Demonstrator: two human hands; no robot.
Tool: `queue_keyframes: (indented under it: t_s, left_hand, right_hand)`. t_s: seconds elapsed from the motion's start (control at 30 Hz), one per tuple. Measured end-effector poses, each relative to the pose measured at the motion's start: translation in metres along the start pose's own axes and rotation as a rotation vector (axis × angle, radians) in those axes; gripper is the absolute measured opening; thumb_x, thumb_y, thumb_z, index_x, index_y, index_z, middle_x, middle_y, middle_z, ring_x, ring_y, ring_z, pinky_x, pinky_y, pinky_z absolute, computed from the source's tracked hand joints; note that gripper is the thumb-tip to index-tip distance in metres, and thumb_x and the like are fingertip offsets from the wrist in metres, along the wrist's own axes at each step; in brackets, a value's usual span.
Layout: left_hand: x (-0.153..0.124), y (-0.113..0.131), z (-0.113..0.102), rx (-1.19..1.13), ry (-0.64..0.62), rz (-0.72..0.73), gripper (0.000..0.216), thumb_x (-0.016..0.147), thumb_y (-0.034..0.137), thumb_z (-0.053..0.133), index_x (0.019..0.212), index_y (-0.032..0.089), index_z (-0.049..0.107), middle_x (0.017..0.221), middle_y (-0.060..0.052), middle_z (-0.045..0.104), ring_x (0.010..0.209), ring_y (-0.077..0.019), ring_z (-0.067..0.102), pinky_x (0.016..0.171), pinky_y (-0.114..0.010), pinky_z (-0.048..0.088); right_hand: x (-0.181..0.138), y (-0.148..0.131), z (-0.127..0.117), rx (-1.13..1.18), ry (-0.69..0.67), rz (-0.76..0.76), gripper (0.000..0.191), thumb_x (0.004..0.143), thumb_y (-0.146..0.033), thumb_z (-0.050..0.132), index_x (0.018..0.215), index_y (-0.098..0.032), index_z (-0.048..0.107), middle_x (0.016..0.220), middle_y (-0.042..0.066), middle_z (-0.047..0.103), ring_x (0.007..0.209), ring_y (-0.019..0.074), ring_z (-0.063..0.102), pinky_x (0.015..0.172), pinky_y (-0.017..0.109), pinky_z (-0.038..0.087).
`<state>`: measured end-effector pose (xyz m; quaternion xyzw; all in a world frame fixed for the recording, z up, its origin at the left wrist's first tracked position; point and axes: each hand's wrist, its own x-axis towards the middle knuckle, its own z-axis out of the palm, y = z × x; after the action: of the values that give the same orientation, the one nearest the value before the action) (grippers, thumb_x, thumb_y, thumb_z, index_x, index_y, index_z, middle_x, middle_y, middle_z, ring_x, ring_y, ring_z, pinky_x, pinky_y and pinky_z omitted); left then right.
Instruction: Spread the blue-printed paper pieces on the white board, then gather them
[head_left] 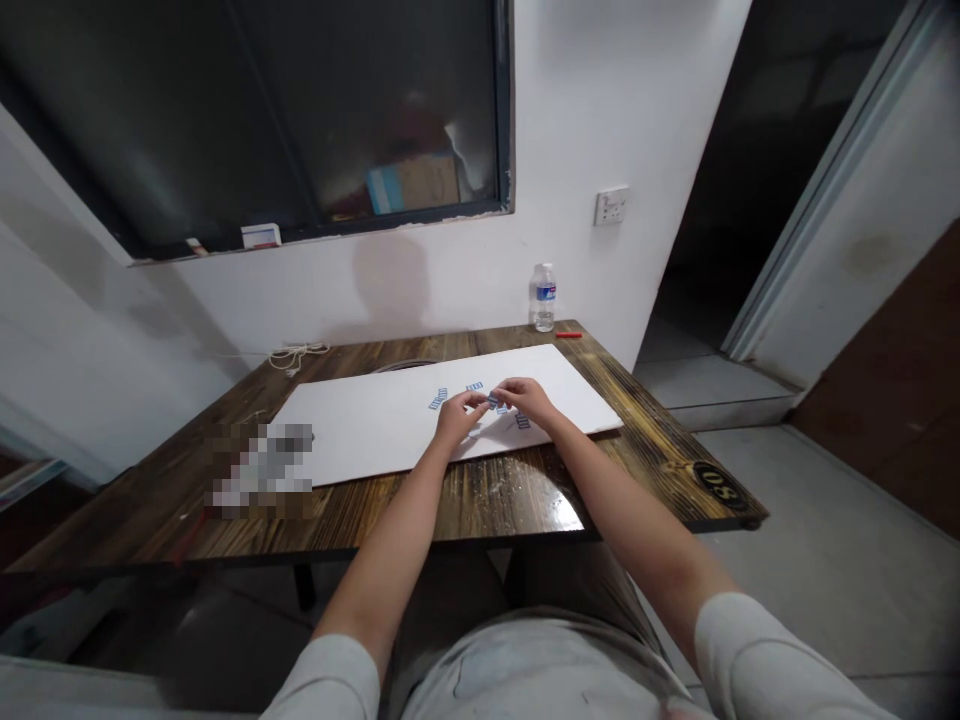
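Note:
My left hand [457, 416] and my right hand [528, 399] meet above a white board [360, 425]. Between their fingertips is a small blue-and-white ladder-patterned piece [493, 401], pinched from both sides. Its exact kind is too small to make out. Similar blue-patterned pieces lie on the board: a slanted group [438, 399] beyond my left hand, a short strip [475, 386] farther back, and another piece [523, 422] under my right hand. My fingers partly cover the area around the held piece.
The board rests on a dark wooden table [645, 470]. Behind it stand a water bottle [545, 298] and a red stick-like object [568, 335]. A pale cable [298, 352] lies at the back left. A blurred patch [262, 470] hides something at the left. The wall is close behind.

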<state>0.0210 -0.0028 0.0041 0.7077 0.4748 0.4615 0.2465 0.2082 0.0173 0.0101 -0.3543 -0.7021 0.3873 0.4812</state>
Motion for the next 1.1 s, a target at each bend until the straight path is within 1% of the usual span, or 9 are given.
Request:
queue_keyframes:
  t_s: [0.13, 0.27, 0.37, 0.47, 0.57, 0.67, 0.87, 1.03, 1.1]
  left_hand:
    - [0.000, -0.004, 0.002, -0.035, -0.014, -0.022, 0.018, 0.073, 0.037, 0.071, 0.077, 0.019, 0.073, 0.076, -0.004, 0.073, 0.071, -0.0181, 0.064, 0.065, -0.028, 0.047]
    - [0.004, -0.009, 0.002, -0.152, 0.060, -0.090, 0.020, 0.069, 0.036, 0.072, 0.077, 0.018, 0.071, 0.072, -0.003, 0.071, 0.065, -0.0158, 0.062, 0.063, -0.027, 0.047]
    - [0.007, -0.013, 0.002, -0.232, 0.146, -0.152, 0.024, 0.067, 0.035, 0.073, 0.082, 0.017, 0.070, 0.069, -0.002, 0.070, 0.060, -0.0142, 0.061, 0.060, -0.026, 0.048]
    - [0.008, -0.014, 0.002, -0.245, 0.217, -0.206, 0.023, 0.069, 0.035, 0.072, 0.083, 0.017, 0.070, 0.068, -0.002, 0.069, 0.058, -0.0141, 0.061, 0.059, -0.026, 0.048]
    - [0.008, -0.014, 0.002, -0.238, 0.235, -0.232, 0.020, 0.072, 0.035, 0.069, 0.080, 0.016, 0.071, 0.069, -0.003, 0.070, 0.060, -0.0152, 0.063, 0.059, -0.026, 0.048]
    - [0.008, -0.016, 0.002, -0.230, 0.232, -0.238, 0.022, 0.071, 0.036, 0.069, 0.082, 0.017, 0.072, 0.071, -0.004, 0.071, 0.064, -0.0168, 0.064, 0.058, -0.026, 0.048]
    - [0.009, -0.023, 0.002, -0.200, 0.247, -0.226, 0.025, 0.070, 0.039, 0.068, 0.081, 0.017, 0.072, 0.069, -0.002, 0.070, 0.065, -0.0165, 0.064, 0.059, -0.025, 0.047]
    - [0.009, -0.020, 0.002, -0.199, 0.250, -0.233, 0.025, 0.069, 0.039, 0.069, 0.080, 0.017, 0.072, 0.069, -0.003, 0.070, 0.066, -0.0168, 0.065, 0.061, -0.025, 0.048]
    - [0.008, -0.019, 0.002, -0.180, 0.234, -0.230, 0.024, 0.069, 0.039, 0.070, 0.077, 0.017, 0.073, 0.067, -0.003, 0.070, 0.066, -0.0171, 0.064, 0.061, -0.025, 0.048]
  right_hand:
    - [0.002, 0.003, 0.002, 0.013, -0.043, -0.024, 0.034, 0.076, -0.052, 0.064, 0.073, -0.019, 0.072, 0.061, 0.001, 0.067, 0.054, 0.0124, 0.056, 0.056, 0.023, 0.046]
    - [0.006, 0.006, -0.011, -0.036, -0.014, 0.030, 0.036, 0.077, -0.052, 0.061, 0.080, -0.018, 0.074, 0.067, 0.002, 0.069, 0.056, 0.0126, 0.055, 0.058, 0.024, 0.045]
    - [0.007, 0.008, -0.029, -0.245, -0.005, 0.111, 0.025, 0.074, -0.044, 0.068, 0.073, -0.019, 0.074, 0.066, 0.002, 0.070, 0.060, 0.0146, 0.058, 0.059, 0.024, 0.042]
    - [0.004, 0.011, -0.044, -0.461, -0.090, 0.172, 0.012, 0.064, -0.031, 0.079, 0.069, -0.021, 0.075, 0.068, 0.002, 0.071, 0.065, 0.0166, 0.061, 0.060, 0.025, 0.041]
    - [0.000, 0.013, -0.047, -0.625, -0.184, 0.207, 0.021, 0.055, -0.028, 0.086, 0.073, -0.023, 0.077, 0.071, 0.001, 0.071, 0.064, 0.0171, 0.061, 0.059, 0.025, 0.041]
    - [-0.004, 0.015, -0.043, -0.761, -0.242, 0.229, 0.029, 0.051, -0.027, 0.088, 0.077, -0.024, 0.078, 0.080, 0.003, 0.072, 0.069, 0.0185, 0.062, 0.060, 0.025, 0.042]
    - [-0.008, 0.014, -0.038, -0.866, -0.323, 0.267, 0.033, 0.060, -0.026, 0.085, 0.091, -0.020, 0.077, 0.098, 0.007, 0.073, 0.088, 0.0213, 0.065, 0.072, 0.024, 0.046]
    - [-0.009, 0.012, -0.038, -0.821, -0.371, 0.239, 0.025, 0.067, -0.023, 0.081, 0.091, -0.018, 0.074, 0.099, 0.006, 0.072, 0.087, 0.0194, 0.065, 0.072, 0.023, 0.046]
    - [-0.010, 0.013, -0.038, -0.838, -0.333, 0.200, 0.029, 0.066, -0.023, 0.082, 0.093, -0.019, 0.074, 0.102, 0.007, 0.071, 0.091, 0.0202, 0.064, 0.075, 0.024, 0.046]
